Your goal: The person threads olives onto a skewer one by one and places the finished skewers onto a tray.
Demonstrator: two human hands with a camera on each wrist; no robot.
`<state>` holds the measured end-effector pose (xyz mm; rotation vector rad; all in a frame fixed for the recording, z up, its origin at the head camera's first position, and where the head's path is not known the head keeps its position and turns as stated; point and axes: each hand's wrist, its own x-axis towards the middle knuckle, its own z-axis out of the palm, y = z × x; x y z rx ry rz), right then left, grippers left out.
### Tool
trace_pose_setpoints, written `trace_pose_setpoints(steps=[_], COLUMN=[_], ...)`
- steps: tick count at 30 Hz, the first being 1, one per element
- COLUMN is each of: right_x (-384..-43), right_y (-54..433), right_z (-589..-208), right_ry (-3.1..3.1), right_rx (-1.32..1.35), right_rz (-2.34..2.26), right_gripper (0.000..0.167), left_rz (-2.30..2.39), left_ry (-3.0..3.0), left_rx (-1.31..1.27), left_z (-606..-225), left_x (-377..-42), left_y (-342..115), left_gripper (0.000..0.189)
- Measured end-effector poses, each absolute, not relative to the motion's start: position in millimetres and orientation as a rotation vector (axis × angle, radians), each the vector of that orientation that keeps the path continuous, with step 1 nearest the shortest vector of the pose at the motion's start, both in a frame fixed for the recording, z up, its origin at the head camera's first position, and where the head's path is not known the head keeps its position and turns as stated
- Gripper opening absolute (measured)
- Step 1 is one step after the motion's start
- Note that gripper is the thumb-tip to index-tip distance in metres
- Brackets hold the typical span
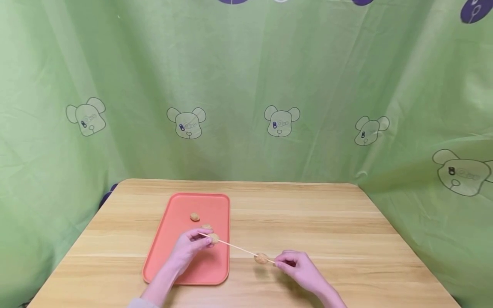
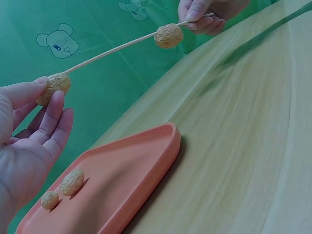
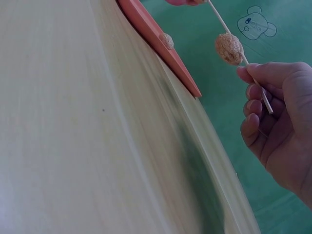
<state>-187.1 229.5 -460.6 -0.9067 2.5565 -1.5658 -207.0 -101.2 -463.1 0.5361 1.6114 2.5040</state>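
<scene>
A thin wooden skewer (image 1: 239,247) spans the space between both hands, above the table. My left hand (image 1: 188,248) pinches a brown wrinkled ball (image 2: 54,88) at the skewer's far end, over the tray. In the head view the skewer's tip shows past this ball. Thumb and fingertips of my right hand (image 1: 302,268) grip the skewer near its other end, which sticks out below the fingers in the right wrist view. Just beside those fingers, a second brown ball (image 3: 229,48) is on the skewer. Two more balls, a larger one (image 2: 72,182) and a smaller one (image 2: 49,200), lie on the tray.
The pink-red tray (image 1: 208,273) with a low rim lies on the left part of the wooden table (image 1: 308,214). A green curtain (image 1: 239,64) with printed bear heads hangs behind the table and along both sides.
</scene>
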Motion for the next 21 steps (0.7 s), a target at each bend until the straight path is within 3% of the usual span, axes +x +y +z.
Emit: trace_pose_setpoints(steps=[21], right_x=[-189], right_y=[218], right_z=[-460], right_ry=[2.547], right_rx=[-0.854], right_rz=[-1.569], right_gripper=[0.014], left_rz=[2.496], left_ry=[1.664], left_rx=[0.465], left_z=[-465], left_x=[-205], left_y=[-90], left_gripper=[0.024])
